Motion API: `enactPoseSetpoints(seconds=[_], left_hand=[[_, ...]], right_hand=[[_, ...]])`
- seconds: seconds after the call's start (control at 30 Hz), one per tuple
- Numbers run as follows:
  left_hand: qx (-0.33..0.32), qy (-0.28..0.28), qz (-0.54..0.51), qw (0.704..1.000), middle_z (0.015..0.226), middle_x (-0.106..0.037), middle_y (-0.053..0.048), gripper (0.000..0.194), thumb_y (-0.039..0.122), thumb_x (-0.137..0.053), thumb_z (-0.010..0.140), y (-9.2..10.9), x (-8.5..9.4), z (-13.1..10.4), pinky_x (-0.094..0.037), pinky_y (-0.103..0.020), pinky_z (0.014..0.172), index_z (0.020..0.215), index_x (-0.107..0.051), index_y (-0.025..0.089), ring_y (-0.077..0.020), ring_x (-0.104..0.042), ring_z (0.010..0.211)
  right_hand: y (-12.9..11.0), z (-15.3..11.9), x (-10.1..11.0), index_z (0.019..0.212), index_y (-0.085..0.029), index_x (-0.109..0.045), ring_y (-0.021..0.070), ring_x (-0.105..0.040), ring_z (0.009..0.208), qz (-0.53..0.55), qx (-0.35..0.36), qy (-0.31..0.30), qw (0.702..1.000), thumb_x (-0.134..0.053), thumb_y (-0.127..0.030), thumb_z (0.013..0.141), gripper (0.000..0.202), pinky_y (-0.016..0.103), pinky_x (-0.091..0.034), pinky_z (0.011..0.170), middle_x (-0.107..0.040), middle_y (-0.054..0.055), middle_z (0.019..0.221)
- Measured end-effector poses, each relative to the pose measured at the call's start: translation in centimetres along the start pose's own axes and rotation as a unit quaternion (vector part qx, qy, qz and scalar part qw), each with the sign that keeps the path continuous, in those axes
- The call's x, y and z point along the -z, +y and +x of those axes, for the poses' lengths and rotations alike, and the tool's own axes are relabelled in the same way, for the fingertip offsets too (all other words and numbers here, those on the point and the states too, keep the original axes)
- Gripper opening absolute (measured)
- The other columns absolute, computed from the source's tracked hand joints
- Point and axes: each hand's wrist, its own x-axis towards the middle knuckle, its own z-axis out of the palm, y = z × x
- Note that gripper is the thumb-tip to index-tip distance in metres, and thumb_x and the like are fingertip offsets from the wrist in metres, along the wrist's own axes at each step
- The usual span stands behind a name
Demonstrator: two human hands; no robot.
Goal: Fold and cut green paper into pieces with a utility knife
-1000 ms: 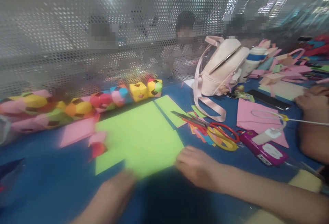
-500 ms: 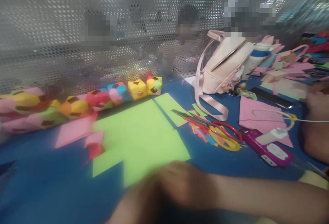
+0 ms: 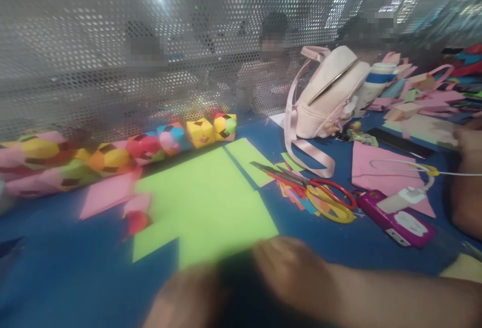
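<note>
At the bottom edge, my left hand is smeared by motion, and its fingers cannot be made out. My right hand is bent inward from the right, its knuckles by the lower edge of the light green paper; its fingertips are hidden. Between my two hands lies a dark patch too blurred to name. Beyond the green sheets, red-and-yellow-handled scissors rest with blades parted on small coloured paper scraps. Pink paper sits left of the green paper.
Folded coloured paper shapes line the back left, before a perforated metal panel. A pale backpack, a bottle, a black phone and a purple device with a cable stand right. Another person's arm shows at the right edge.
My hands have moved apart: the left lower and leftward, the right slightly rightward. More of the dark patch shows between them. The things on the table keep their places.
</note>
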Motion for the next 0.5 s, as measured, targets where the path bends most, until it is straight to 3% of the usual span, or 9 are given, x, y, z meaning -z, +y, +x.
enactPoseSetpoints(seconds=[0.13,0.37,0.5], left_hand=[[0.018,-0.019,0.016,1.000,0.061,-0.058,0.000,0.034,0.033,-0.039,0.100,-0.2,0.9,0.6,-0.048,-0.023,0.044,0.079,-0.061,0.019,-0.0146,-0.058,0.049],[0.024,-0.014,0.006,1.000,0.056,-0.052,0.001,0.037,0.031,-0.041,0.100,-0.6,1.0,0.9,-0.039,-0.021,0.041,0.066,-0.052,0.020,-0.0117,-0.052,0.044],[0.007,-0.015,-0.007,1.000,0.054,-0.051,0.002,0.040,0.029,-0.037,0.101,-1.9,1.4,1.6,-0.037,-0.024,0.042,0.066,-0.053,0.020,-0.0125,-0.052,0.044]], right_hand=[[0.2,-0.5,-0.4,0.070,-0.018,-0.054,0.0192,-0.043,0.053,-0.041,-0.018,0.005,0.999,-0.054,-0.004,0.064,0.015,0.035,-0.027,0.053,-0.052,0.004,0.059],[2.0,-0.7,-0.3,0.095,-0.012,-0.065,0.0215,-0.050,0.056,-0.097,-0.005,-0.083,0.992,-0.056,-0.004,0.065,0.032,0.035,-0.027,0.056,-0.058,0.006,0.061],[2.8,-0.1,0.2,0.077,-0.018,-0.059,0.0199,-0.048,0.054,-0.050,-0.016,-0.074,0.996,-0.053,-0.003,0.070,0.018,0.035,-0.024,0.055,-0.056,0.004,0.059]])
